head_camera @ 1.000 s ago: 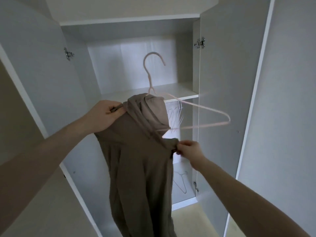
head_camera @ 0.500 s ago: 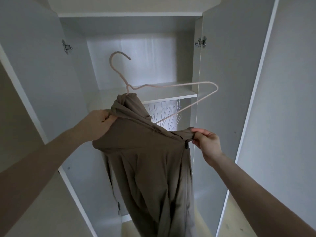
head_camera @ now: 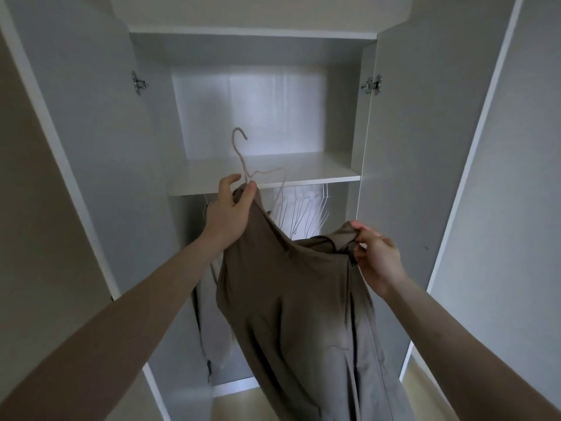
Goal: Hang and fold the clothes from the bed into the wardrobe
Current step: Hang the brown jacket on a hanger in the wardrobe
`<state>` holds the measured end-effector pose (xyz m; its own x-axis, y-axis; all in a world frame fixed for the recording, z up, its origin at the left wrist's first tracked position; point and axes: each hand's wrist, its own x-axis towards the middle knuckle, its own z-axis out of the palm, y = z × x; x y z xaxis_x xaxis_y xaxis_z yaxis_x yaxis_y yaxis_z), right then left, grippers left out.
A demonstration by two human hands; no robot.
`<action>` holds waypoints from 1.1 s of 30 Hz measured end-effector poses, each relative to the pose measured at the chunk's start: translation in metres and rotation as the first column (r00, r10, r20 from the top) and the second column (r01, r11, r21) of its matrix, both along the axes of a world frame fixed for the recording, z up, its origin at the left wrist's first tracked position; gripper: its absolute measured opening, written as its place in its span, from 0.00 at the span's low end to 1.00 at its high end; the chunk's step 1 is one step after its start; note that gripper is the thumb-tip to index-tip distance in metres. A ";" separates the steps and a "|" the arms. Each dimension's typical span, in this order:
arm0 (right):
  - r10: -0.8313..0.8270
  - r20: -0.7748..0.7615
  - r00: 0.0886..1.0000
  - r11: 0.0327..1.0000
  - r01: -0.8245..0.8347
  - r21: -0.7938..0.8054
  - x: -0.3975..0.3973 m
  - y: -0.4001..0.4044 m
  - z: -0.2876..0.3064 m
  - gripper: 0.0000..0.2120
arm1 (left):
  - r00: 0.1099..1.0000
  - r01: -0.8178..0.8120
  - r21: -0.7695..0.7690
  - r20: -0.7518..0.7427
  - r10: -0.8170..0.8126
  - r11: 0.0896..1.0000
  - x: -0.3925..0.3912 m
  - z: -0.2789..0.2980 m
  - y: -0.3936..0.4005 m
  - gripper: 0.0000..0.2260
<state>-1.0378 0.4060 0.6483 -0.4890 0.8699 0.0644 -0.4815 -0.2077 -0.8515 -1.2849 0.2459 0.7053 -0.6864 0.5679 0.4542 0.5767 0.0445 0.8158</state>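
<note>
While both forearms reach up and forward from the bottom corners of the view, the brown garment hangs between them in front of the open wardrobe. The left hand is raised higher, wrist bent slightly back, with its thumb and fingers closed around the top of the garment where the pink hanger emerges; the hanger's hook stands upright just above the knuckles, in front of the shelf. One finger sticks out straighter toward the hook, and it may not be touching the fabric, though the view is too soft there to be sure. The right hand sits lower and to the right, palm turned inward, its thumb and fingertips pinching a bunched edge of the garment near a dark zipper end. From the left hand the cloth slopes down to the right hand, and its body drops well below both, toward the floor. Behind the garment, under the shelf, a row of empty wire hangers dangles in the hanging compartment. Both wardrobe doors are swung wide, with a metal hinge showing on the left door and another on the right.
</note>
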 end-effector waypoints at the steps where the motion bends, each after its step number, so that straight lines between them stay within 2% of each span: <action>1: -0.008 0.009 1.000 1.000 0.008 0.002 0.002 0.002 0.000 0.13 | 1.000 -0.025 0.009 -0.012 0.025 1.000 0.001 0.002 0.003 0.22; 6: -0.044 0.087 0.995 0.998 0.048 -0.043 0.011 0.009 -0.010 0.13 | 0.998 0.000 0.006 -0.060 0.000 1.000 0.001 0.012 0.006 0.14; 11: -0.005 0.230 0.973 0.995 0.029 -0.099 0.016 0.018 -0.021 0.13 | 0.987 0.041 -0.073 -0.155 -0.052 0.996 0.011 0.020 0.004 0.20; 12: 0.024 0.254 0.967 0.995 0.002 -0.101 0.016 0.019 -0.022 0.12 | 0.990 0.043 -0.095 -0.133 -0.056 0.995 0.012 0.021 0.003 0.22; 14: 0.078 0.259 0.963 0.993 -0.051 -0.109 0.017 0.022 -0.023 0.09 | 0.998 0.064 -0.155 0.020 -0.061 0.986 0.014 0.024 0.001 0.28; 16: 0.065 0.251 0.966 0.993 -0.038 -0.112 0.018 0.028 -0.023 0.10 | 0.987 0.124 -0.209 0.123 -0.099 0.970 0.014 0.024 -0.001 0.31; 19: -0.027 0.259 0.966 0.993 0.055 -0.102 0.024 0.038 -0.020 0.08 | 0.979 0.180 -0.284 -0.037 -0.199 0.942 0.006 0.023 -0.010 0.27; 22: -0.146 0.282 0.948 0.981 0.175 -0.081 0.032 0.047 -0.015 0.07 | 0.941 0.288 -0.311 -0.082 -0.327 0.906 -0.002 0.026 -0.021 0.26; 25: -0.221 0.287 0.932 0.967 0.247 -0.057 0.038 0.053 -0.010 0.08 | 0.902 0.326 -0.423 -0.128 -0.412 0.845 -0.006 0.024 -0.025 0.24; 30: -0.229 0.233 0.945 0.970 0.243 -0.032 0.044 0.059 -0.001 0.07 | 0.921 0.302 -0.421 -0.104 -0.376 0.856 -0.004 -0.003 -0.032 0.19; 33: -0.162 0.230 0.960 0.986 0.166 0.004 0.036 0.052 -0.002 0.07 | 0.943 0.200 -0.342 -0.185 -0.275 0.918 0.009 -0.020 -0.022 0.16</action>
